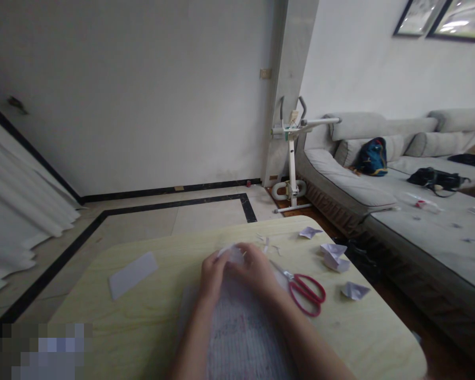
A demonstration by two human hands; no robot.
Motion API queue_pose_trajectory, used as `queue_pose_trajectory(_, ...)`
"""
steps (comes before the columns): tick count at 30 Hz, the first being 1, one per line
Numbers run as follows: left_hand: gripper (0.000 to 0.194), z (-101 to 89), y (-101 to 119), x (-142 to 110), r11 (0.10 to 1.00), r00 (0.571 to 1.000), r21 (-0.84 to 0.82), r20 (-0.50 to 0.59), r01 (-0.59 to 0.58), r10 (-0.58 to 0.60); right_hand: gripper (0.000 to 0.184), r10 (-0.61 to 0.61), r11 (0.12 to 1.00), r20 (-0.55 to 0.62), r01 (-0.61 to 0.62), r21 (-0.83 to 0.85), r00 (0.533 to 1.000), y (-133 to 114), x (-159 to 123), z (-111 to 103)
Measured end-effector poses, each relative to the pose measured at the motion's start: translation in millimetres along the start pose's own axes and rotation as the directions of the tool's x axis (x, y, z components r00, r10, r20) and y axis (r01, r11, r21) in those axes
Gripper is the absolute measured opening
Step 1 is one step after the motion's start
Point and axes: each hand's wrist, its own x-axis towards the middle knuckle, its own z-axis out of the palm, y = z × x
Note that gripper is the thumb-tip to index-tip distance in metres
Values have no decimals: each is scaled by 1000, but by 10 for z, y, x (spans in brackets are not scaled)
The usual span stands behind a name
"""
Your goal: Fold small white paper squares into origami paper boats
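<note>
Both forearms are slanting forward from the near edge of the table, drawing close together at the wrists. The left hand is standing on its side with its back outward, while the right hand is arching over from the other side, its knuckles bent. The fingers of both hands are curling inward and holding a white paper between them (the exact fingertip contact is hiding behind the hands). That paper is showing only partly, pale and thin, its upper edge curving above the left thumb side; its full shape is staying out of sight. It is sitting just above the far end of a lined sheet, which is lying beneath the forearms and bearing faint reddish and dark marks. Red-handled scissors are lying beside the right forearm, blades pointing toward the hand, and small paper scraps are lying just beyond the right hand.
</note>
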Motion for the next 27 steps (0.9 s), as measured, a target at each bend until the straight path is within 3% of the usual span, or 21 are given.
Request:
queue_pose_trajectory(5,35,11,-28,2,995,1000,-96,28,0,3,22,-10,1000,15,9,11,1000,-40,11,-30)
queue_pose_trajectory(9,31,11,-33,3,996,997,-78,67,-33,38,9,-15,998,-25,17,58,1000,-39,21,-36)
queue_pose_trajectory(14,38,22,56,-29,995,990,-40,104,-94,98,9,9,996,-63,-3,87,998,-8,33,-19)
queue_pose_trajectory(18,55,56,84,-56,996,979,-70,192,-55,68,12,85,991,-99,-73,114,991,43,43,4)
queue_pose_trajectory(27,32,30,49,-24,991,991,31,55,-127,126,11,81,990,-76,-71,125,994,20,30,19)
